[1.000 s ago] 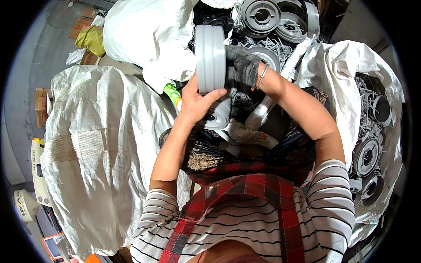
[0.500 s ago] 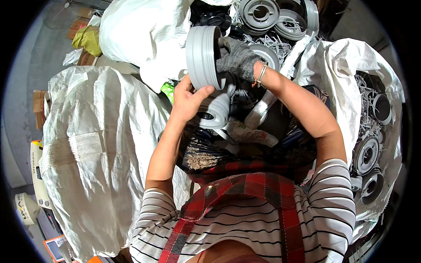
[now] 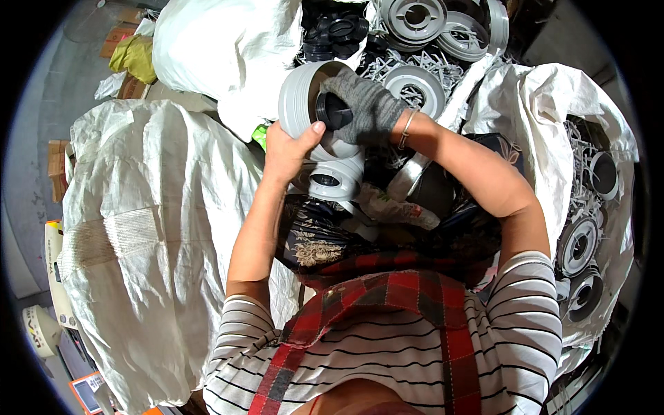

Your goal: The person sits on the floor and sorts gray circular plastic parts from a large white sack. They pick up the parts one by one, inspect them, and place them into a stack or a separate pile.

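Note:
My bare left hand (image 3: 289, 149) grips a grey ribbed plastic ring-shaped part (image 3: 294, 100) by its lower side, thumb at the rim. The part's wide opening faces right. A knitted grey glove covers my right hand (image 3: 370, 107), whose fingers are closed round a black round plastic piece (image 3: 333, 111) at that opening; some fingertips are hidden inside the part. How far the black piece sits inside cannot be made out. Just below my hands rests another grey round fitting (image 3: 335, 180) with a central hole, over my lap.
Black rings (image 3: 339, 31) fill a white sack (image 3: 225, 55) at the far side. Grey round fittings (image 3: 415, 86) lie among white plastic strips beyond my right hand. Another sack (image 3: 522, 97) at right holds similar pieces. A large white sack (image 3: 159, 242) stands at left, cardboard boxes (image 3: 59, 169) beyond it.
The grey part has shifted slightly left and tipped, so its opening shows more. My right hand has moved down a little, and the black piece in it has come into view.

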The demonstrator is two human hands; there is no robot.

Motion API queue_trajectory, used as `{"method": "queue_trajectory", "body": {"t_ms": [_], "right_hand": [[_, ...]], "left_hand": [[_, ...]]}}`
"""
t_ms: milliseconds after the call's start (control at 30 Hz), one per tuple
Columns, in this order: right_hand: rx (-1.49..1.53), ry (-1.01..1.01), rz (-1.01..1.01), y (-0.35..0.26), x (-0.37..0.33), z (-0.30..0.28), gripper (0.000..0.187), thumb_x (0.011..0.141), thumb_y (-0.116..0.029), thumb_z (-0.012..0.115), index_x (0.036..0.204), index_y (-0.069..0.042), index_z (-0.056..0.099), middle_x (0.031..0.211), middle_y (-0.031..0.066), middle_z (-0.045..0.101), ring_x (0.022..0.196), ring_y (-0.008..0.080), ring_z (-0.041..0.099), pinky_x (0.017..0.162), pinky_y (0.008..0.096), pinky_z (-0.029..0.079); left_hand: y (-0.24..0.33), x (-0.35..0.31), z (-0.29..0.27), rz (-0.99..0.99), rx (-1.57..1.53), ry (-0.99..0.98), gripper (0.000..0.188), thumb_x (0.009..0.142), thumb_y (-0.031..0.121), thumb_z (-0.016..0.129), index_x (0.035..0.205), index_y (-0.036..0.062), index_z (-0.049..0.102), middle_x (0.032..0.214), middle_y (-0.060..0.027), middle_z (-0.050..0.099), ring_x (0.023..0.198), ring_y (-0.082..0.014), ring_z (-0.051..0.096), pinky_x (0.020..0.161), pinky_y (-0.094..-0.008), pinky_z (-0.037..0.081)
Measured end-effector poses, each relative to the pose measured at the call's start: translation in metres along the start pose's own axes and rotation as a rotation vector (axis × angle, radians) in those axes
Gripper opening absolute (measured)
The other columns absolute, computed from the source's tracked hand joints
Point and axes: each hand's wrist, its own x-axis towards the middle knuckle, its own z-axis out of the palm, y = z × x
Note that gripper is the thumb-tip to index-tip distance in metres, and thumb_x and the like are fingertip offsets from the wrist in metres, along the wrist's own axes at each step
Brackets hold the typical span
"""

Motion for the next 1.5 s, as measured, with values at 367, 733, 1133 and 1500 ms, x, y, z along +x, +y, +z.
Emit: {"method": "queue_trajectory", "body": {"t_ms": [367,733,1133,1500], "right_hand": [[0.194,0.17,0.143,-0.015,-0.008,0.001,0.055,0.064,-0.031,0.074,0.106,-0.002,0.051,0.096,0.0164,0.056,0.085,0.0319,0.057,0.079,0.0384,0.047],[-0.052,0.055,-0.343,-0.002,-0.013,0.014,0.039,0.07,-0.014,0.061,0.104,0.004,0.051,0.096,0.0213,0.057,0.093,0.0375,0.055,0.085,0.0418,0.044],[-0.046,0.018,-0.26,-0.019,-0.008,0.002,0.054,0.067,-0.02,0.072,0.112,0.002,0.051,0.102,0.0192,0.055,0.094,0.0361,0.052,0.084,0.0432,0.044],[-0.326,-0.332,0.27,0.075,-0.008,-0.021,0.032,0.079,-0.025,0.057,0.104,-0.004,0.061,0.102,0.0152,0.063,0.096,0.028,0.061,0.083,0.0393,0.048]], "left_hand": [[0.022,-0.007,0.008,-0.125,-0.392,-0.103,0.048,0.075,0.026,0.075,0.107,-0.0053,0.056,0.096,-0.0097,0.062,0.085,-0.0154,0.058,0.077,-0.0296,0.048],[0.029,-0.012,0.0,-0.242,-0.472,-0.105,0.049,0.079,0.025,0.071,0.111,-0.0083,0.054,0.099,-0.0122,0.061,0.086,-0.0178,0.059,0.077,-0.0313,0.049],[0.041,0.0,-0.013,-0.34,-0.463,-0.185,0.054,0.08,0.024,0.069,0.116,-0.0116,0.049,0.104,-0.0176,0.061,0.091,-0.0223,0.062,0.081,-0.035,0.051],[-0.009,0.025,0.002,0.618,0.726,0.114,0.094,0.065,0.027,0.08,0.135,-0.0101,0.028,0.132,-0.0323,0.039,0.124,-0.0403,0.04,0.1,-0.0395,0.037]]}}
